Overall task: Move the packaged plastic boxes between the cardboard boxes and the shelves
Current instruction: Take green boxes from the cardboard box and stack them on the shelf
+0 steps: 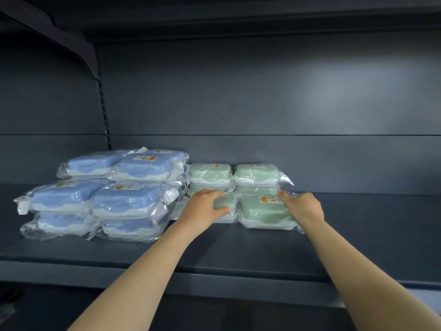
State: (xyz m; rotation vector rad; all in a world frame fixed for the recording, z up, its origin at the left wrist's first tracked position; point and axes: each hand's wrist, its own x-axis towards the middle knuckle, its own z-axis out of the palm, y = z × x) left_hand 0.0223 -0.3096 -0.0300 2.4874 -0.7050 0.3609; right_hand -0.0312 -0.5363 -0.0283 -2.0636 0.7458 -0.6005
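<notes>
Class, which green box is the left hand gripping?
The front-left green box; the left hand curls over it, while the right hand holds the front-right green box.

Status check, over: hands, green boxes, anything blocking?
Left hand grips front-left green box. Right hand holds front-right green box, thumb on top. Both boxes resting on shelf. Blue stacks close on left, nothing blocking pull-out.

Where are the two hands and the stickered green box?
left hand (pixel 204 207): head view, its back.
right hand (pixel 302 206): head view, its back.
stickered green box (pixel 262 210): head view, lid middle.
</notes>
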